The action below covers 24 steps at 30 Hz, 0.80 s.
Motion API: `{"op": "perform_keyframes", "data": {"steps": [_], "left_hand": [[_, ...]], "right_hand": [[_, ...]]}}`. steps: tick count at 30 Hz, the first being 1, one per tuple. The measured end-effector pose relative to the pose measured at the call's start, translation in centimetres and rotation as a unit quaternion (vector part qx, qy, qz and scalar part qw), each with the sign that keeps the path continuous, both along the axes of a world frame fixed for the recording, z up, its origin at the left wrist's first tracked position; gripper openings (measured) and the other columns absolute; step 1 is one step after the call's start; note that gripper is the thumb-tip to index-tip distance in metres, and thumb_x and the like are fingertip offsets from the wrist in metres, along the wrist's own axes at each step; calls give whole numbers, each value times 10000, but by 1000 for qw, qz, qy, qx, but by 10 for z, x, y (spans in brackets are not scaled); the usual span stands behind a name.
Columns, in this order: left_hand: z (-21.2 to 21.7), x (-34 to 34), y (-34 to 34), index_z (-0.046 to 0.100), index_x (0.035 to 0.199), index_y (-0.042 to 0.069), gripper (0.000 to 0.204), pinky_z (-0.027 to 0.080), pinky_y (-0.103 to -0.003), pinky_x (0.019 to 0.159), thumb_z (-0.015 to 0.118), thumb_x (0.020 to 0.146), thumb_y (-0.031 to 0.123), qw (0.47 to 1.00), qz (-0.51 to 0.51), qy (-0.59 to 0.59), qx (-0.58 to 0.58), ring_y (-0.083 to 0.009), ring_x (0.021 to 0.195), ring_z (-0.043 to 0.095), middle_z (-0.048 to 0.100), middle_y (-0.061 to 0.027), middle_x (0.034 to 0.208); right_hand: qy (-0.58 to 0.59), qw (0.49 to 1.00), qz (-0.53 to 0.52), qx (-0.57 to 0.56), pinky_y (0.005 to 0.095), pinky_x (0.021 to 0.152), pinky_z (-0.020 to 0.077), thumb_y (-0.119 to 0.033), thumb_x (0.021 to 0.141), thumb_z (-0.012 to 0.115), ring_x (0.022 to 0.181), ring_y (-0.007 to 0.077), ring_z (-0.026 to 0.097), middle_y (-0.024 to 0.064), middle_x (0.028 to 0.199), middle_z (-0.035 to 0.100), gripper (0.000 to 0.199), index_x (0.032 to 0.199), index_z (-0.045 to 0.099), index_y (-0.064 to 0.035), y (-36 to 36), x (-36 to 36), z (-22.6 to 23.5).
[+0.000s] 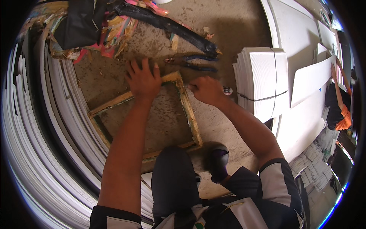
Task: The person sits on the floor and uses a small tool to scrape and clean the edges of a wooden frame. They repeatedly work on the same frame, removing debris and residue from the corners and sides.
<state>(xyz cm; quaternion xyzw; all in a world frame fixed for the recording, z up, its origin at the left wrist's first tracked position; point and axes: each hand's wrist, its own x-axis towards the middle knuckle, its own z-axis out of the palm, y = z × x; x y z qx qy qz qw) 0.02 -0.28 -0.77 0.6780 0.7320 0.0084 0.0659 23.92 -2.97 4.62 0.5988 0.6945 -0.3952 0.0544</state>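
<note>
A paint-stained wooden frame (190,114) lies flat on the dirty concrete floor in front of me. My left hand (143,79) rests flat on the frame's far top corner, fingers spread. My right hand (206,89) is closed around a small tool with a striped end (227,90), pressed against the frame's right rail near that same corner. Blue-handled pliers (200,63) lie on the floor just beyond the frame. My knee in dark trousers (173,179) sits over the frame's near edge.
A strapped stack of white corrugated sheets (263,82) stands to the right, with large white boards (301,42) behind. Curved white sheet stacks (42,145) fill the left. Paint-smeared rags and a black strip (171,26) lie at the top. Another person (339,103) works far right.
</note>
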Motion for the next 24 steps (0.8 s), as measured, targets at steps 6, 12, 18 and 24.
{"op": "perform_keyframes", "data": {"steps": [6,12,18,24], "left_hand": [[0,-1,-1,462,1421,153,504,291,-672,1133,422,1054,495,1000,5,5,-5,-476,1481,287,361,-262,1533],[0,-3,-1,465,1422,164,493,289,-672,1132,424,1053,490,1000,6,-3,-15,-465,1485,282,362,-258,1529],[8,0,2,440,1452,168,499,269,-697,1147,394,1066,480,999,10,-9,-43,-470,1502,232,322,-249,1559],[2,-2,-2,474,1426,166,485,298,-689,1114,442,1051,472,1000,3,-16,-13,-459,1471,286,361,-234,1521]], "right_hand": [[12,994,43,98,531,741,561,-262,933,633,866,373,707,146,894,737,185,879,748,-128,-9,3,-9],[57,998,5,17,490,697,548,-256,936,640,798,339,703,156,856,728,192,907,756,-106,0,5,-16],[237,915,-205,-253,398,602,466,-309,996,642,649,200,574,87,715,604,310,888,694,-22,-7,11,-43],[420,702,-418,-395,352,504,382,-302,1021,626,558,142,450,-4,626,464,306,868,657,-39,-23,12,-42]]}}
